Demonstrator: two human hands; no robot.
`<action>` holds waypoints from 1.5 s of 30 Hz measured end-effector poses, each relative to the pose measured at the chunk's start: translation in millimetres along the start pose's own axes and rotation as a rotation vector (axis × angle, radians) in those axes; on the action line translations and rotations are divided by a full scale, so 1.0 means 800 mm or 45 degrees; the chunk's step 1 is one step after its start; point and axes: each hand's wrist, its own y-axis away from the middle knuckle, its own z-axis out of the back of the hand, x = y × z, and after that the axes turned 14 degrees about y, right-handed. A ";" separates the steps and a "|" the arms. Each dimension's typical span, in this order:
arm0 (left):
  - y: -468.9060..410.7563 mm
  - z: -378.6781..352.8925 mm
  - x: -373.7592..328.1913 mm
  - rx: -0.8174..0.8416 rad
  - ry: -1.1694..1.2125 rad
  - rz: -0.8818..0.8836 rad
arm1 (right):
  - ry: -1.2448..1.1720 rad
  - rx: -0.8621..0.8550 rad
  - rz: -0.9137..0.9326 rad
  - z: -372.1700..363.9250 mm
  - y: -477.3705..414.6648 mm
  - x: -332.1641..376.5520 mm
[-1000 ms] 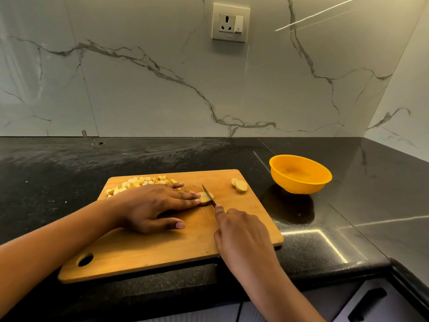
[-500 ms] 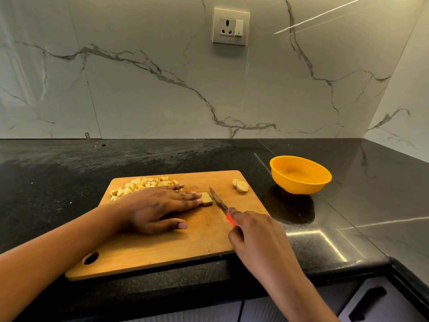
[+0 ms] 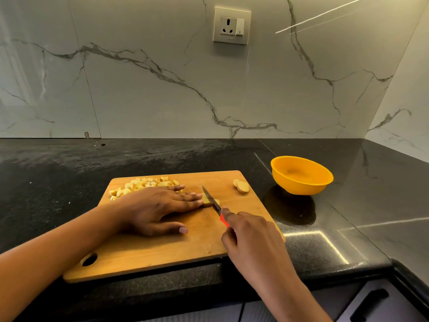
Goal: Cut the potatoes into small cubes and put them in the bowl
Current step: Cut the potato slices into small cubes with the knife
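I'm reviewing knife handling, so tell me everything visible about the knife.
The knife is small, with a narrow, dark, pointed, metal-looking blade and a red handle mostly hidden inside the right hand, which holds it. It slants, tip pointing away and leftward, edge down on a potato piece on the wooden cutting board. The left hand rests its fingertips on that piece just beside the blade.

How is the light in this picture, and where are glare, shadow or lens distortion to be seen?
Head view: warm, dim light; streaks of glare on the black countertop right of the cutting board and high on the marble wall; a dark patch beneath the orange bowl; the wide lens makes the right wall corner lean; left hand, right hand and knife look sharp.
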 end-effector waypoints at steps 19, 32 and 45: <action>0.000 0.000 -0.004 0.005 -0.027 0.009 | 0.148 0.158 0.112 0.021 0.018 0.003; 0.010 -0.009 0.000 -0.347 -0.082 -0.164 | 0.059 0.019 -0.037 0.016 0.010 0.006; 0.009 -0.016 0.006 -0.617 -0.287 -0.183 | 0.076 0.037 -0.008 0.013 -0.001 0.006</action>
